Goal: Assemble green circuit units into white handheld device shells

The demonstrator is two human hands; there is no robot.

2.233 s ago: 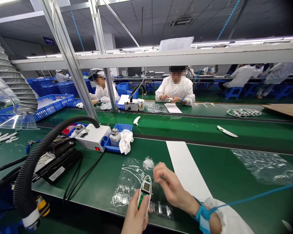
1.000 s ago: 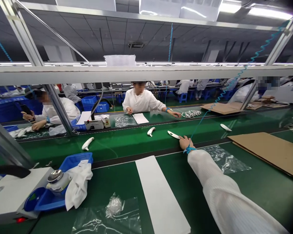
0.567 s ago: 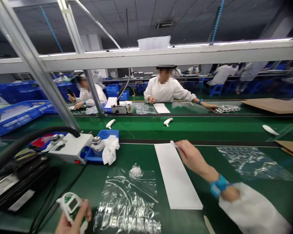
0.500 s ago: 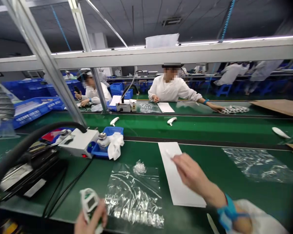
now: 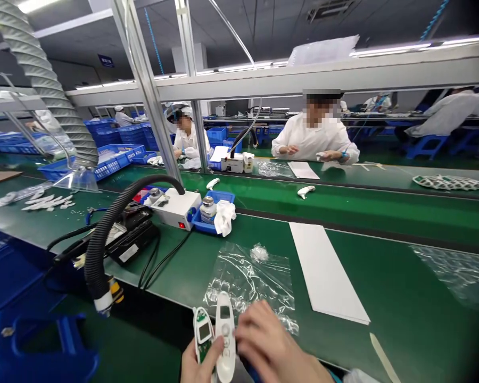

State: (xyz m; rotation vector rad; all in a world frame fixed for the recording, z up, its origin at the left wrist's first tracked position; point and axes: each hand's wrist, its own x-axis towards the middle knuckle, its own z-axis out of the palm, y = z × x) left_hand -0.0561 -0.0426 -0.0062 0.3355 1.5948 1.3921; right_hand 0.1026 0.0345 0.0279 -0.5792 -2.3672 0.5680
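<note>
Low in the view, my left hand grips a slim white casing half with a green circuit board and a small screen in it. Beside it stands a white oval cover with a window and round button holes; my left thumb lies against its edge. My right hand is at the cover's right side with fingers curled together; whether they hold a small part is hidden. Just beyond both hands lies a clear plastic bag with a small clump of clear pieces on it.
A long white paper sheet lies to the right. At left are a white box with a black hose and a blue tray with a bottle and cloth. White curved parts lie on the green belt. A co-worker sits opposite.
My right hand has come back from the white paper to my left hand. The white cover now shows beside the casing half. The view has turned left; the co-worker's outstretched arm has drawn in.
</note>
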